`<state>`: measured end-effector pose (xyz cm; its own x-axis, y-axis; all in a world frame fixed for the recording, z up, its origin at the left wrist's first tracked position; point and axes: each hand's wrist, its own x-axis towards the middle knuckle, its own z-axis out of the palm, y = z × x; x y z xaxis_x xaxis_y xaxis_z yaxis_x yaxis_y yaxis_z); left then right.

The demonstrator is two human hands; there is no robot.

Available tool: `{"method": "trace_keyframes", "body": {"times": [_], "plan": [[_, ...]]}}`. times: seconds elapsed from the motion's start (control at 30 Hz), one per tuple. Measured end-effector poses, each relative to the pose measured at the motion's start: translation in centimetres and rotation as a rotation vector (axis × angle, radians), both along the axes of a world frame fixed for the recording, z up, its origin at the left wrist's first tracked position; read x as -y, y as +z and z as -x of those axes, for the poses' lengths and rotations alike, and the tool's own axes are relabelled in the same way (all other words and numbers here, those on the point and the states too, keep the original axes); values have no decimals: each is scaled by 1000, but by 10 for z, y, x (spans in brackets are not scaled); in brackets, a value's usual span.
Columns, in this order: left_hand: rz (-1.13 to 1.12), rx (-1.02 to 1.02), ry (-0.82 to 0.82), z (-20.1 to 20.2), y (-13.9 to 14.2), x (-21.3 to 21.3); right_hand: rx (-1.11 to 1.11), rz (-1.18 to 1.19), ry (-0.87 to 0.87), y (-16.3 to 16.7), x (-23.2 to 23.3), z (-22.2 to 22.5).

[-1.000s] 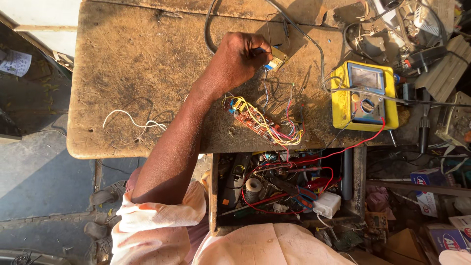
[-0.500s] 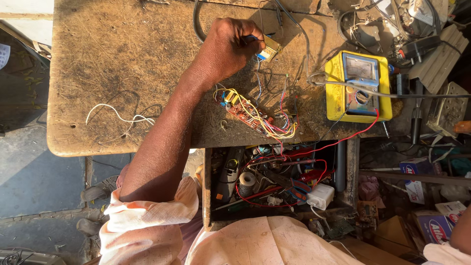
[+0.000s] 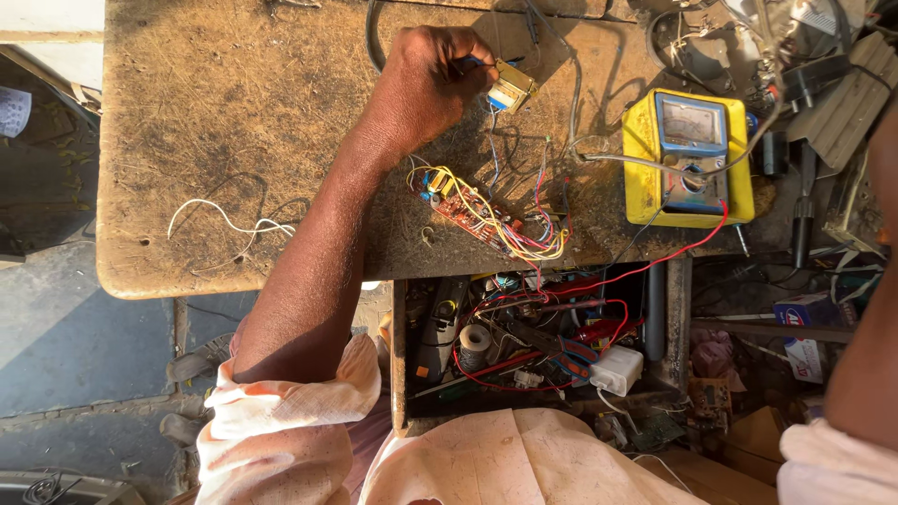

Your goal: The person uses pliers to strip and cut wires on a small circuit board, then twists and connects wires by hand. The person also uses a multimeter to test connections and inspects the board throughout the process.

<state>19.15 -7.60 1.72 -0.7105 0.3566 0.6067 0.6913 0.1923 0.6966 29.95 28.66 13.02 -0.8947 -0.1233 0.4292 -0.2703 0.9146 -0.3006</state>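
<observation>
**Hand on the transformer**

Far across the desk (image 3: 187, 140), my left hand (image 3: 426, 84) is clenched around a thin tool, its tip at the small transformer (image 3: 512, 92). Its wires run near to the circuit board (image 3: 463, 210); the yellow meter (image 3: 687, 159) sits right. I judge I'm working a terminal; next calls for a steady tip. My right hand is out of sight.

Warm, bright sun falls on the counter (image 3: 206, 140) and makes it look golden. The left hand (image 3: 426, 79) throws a dark shadow onto the wood just beside it. Below the hand, the open drawer (image 3: 524, 346) is dim. The picture is sharp, and its far edges bend a little.
</observation>
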Motion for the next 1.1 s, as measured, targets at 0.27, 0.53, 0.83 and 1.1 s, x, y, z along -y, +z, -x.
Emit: {"method": "trace_keyframes", "body": {"times": [0.27, 0.53, 0.83, 1.1], "plan": [[37, 9, -11, -9, 10, -18, 74, 131, 382, -60, 84, -94], [-35, -62, 118, -84, 36, -51, -88, 6, 422, -79, 75, -138], [154, -200, 447, -250, 28, -80, -361, -177, 416, -66, 41, -197], [342, -172, 279, -327, -5, -107, -377, -114, 426, -95, 29, -252]]}}
